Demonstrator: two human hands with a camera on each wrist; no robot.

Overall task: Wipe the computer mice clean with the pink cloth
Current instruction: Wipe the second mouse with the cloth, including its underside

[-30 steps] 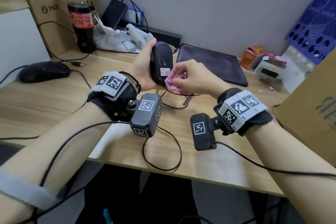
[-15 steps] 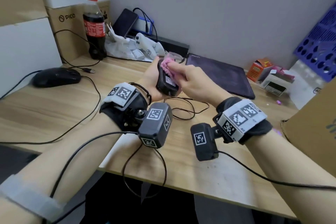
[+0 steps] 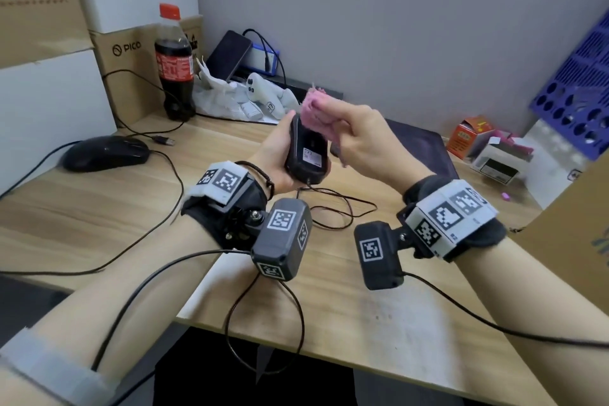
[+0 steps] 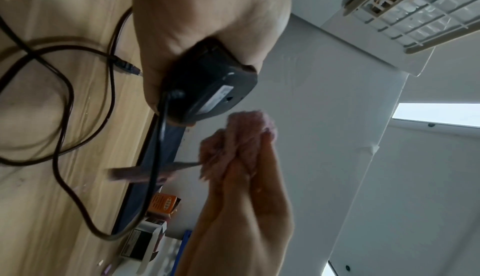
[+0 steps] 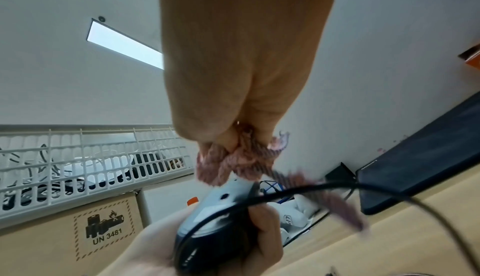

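My left hand (image 3: 275, 155) grips a black wired mouse (image 3: 307, 153) above the desk, its labelled underside turned up towards me. The same mouse (image 4: 207, 83) fills the left wrist view, held in my palm. My right hand (image 3: 354, 138) pinches the bunched pink cloth (image 3: 318, 115) against the far end of the mouse's underside. In the right wrist view the pink cloth (image 5: 233, 161) touches the mouse (image 5: 215, 214), with a loose strip trailing. A second black mouse (image 3: 105, 153) lies on the desk at the left.
A cola bottle (image 3: 174, 66), cardboard boxes (image 3: 128, 72) and white controllers (image 3: 263, 99) stand at the back. A dark pad (image 3: 425, 148) lies behind my hands. Small boxes (image 3: 468, 138) and a blue crate (image 3: 580, 63) sit at the right. Cables (image 3: 336, 208) loop across the wooden desk (image 3: 82, 217).
My right hand has carried the cloth from the near end of the mouse's underside up to its far end. Both hands have risen slightly with the mouse.
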